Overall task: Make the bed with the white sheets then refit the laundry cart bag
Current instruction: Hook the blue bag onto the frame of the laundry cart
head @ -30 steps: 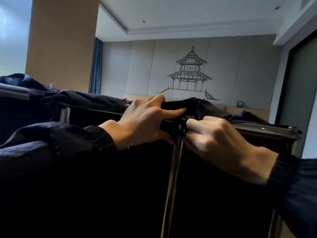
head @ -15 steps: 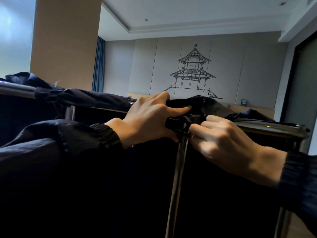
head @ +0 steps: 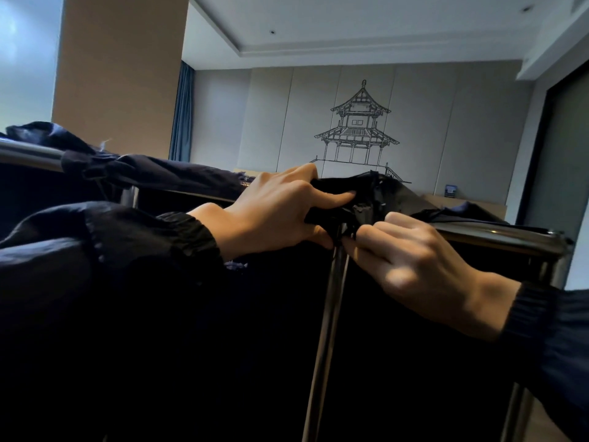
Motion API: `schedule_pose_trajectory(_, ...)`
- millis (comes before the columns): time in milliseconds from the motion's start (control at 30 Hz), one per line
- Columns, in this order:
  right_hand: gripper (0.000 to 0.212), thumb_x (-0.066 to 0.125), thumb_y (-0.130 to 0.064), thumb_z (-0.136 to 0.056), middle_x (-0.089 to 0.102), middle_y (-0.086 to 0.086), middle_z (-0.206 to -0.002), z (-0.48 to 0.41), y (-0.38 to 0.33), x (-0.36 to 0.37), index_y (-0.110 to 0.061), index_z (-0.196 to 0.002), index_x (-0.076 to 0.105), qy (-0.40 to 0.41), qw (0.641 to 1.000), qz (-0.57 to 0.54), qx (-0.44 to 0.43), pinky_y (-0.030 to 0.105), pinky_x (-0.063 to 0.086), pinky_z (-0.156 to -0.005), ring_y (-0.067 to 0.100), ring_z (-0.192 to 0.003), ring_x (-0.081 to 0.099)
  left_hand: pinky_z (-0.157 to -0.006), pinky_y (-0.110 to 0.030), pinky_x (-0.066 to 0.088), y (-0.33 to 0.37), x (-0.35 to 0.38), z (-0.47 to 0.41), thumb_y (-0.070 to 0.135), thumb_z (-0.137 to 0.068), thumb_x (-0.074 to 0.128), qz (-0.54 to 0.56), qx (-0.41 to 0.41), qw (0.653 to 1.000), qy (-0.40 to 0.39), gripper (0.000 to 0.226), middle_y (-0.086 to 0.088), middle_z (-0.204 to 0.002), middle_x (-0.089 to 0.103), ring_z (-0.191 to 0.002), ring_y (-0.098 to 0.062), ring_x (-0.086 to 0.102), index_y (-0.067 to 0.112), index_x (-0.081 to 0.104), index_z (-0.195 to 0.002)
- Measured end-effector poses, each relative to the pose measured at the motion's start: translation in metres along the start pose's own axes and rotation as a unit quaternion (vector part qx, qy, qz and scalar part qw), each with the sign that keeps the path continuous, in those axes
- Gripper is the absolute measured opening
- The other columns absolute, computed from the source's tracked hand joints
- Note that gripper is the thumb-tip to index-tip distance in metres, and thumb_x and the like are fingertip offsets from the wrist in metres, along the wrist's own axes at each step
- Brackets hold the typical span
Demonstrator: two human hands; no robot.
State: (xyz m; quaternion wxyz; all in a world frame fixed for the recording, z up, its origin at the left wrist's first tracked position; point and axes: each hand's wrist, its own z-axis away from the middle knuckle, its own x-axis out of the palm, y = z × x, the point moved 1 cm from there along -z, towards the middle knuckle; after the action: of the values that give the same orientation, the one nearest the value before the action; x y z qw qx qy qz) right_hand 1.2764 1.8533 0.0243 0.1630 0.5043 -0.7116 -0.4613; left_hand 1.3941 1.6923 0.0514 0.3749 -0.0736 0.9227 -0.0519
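My left hand (head: 280, 212) grips the bunched edge of the bag (head: 392, 196) over the rail (head: 497, 236). My right hand (head: 414, 260), at its 3 o'clock, pinches the bag's loose ends atop the post (head: 328, 314). The risk, as I judge it: if either hold slackens, the fabric could slide off the rail toward 6 o'clock and the corner would sag. Too hard a tug might tear the frayed ends. The bag's inside is too dark to tell what it holds.

Polished, glossy metal cart rail (head: 497, 235); dark matt cloth laundry bag (head: 178, 175), crumpled; smooth matt wall panels (head: 462, 129).
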Motion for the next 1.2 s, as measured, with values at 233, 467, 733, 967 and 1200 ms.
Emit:
schedule_pose_trajectory(233,0.031,0.065,0.011,-0.08,0.043,0.01,-0.062,-0.003,0.005,0.0,-0.004,-0.058,0.051,0.007,0.999,-0.028,-0.041,0.035,0.028,-0.05,0.025,-0.047,0.035,-0.081,-0.033,0.042,0.0,0.0,0.001,0.055,-0.069,0.072,0.03,-0.014,0.999,0.01,0.069,0.003,-0.103,0.049,-0.099,-0.014,0.052,0.058,0.04,-0.13)
schedule_pose_trajectory(467,0.028,0.065,0.01,-0.08,0.041,0.009,-0.063,0.006,0.006,-0.001,-0.002,-0.058,0.053,-0.02,0.998,-0.043,-0.036,0.035,0.027,-0.05,0.024,-0.048,0.033,-0.082,-0.031,0.041,0.003,-0.001,0.0,0.059,-0.067,0.071,0.037,-0.03,0.999,0.003,0.069,0.005,-0.104,0.049,-0.096,-0.014,0.052,0.061,0.039,-0.128)
schedule_pose_trajectory(733,0.031,0.064,0.008,-0.083,0.044,0.008,-0.063,0.006,0.008,-0.002,-0.004,-0.057,0.052,-0.025,0.997,-0.06,-0.047,0.03,0.021,-0.059,0.023,-0.048,0.034,-0.082,-0.036,0.045,0.006,-0.001,0.0,0.058,-0.065,0.073,0.013,-0.024,1.0,0.005,0.074,0.003,-0.101,0.047,-0.094,-0.016,0.051,0.058,0.039,-0.131)
schedule_pose_trajectory(967,0.03,0.064,0.009,-0.082,0.043,0.008,-0.066,0.001,0.014,-0.014,-0.005,-0.06,0.052,-0.074,0.992,-0.068,-0.08,0.032,0.026,-0.053,0.023,-0.049,0.036,-0.084,-0.037,0.045,0.011,-0.003,-0.002,0.061,-0.063,0.072,-0.006,-0.027,1.0,-0.014,0.081,0.003,-0.101,0.044,-0.096,-0.019,0.051,0.057,0.035,-0.135)
schedule_pose_trajectory(1200,0.015,0.058,-0.001,-0.081,0.059,0.002,-0.077,-0.016,0.02,-0.024,-0.009,-0.071,0.066,-0.23,0.969,-0.045,-0.077,0.032,0.038,-0.051,0.022,-0.05,0.046,-0.075,-0.032,0.042,0.013,-0.003,-0.004,0.062,-0.063,0.071,-0.03,-0.017,0.999,-0.008,0.085,0.004,-0.095,0.038,-0.084,-0.015,0.041,0.057,0.031,-0.137)
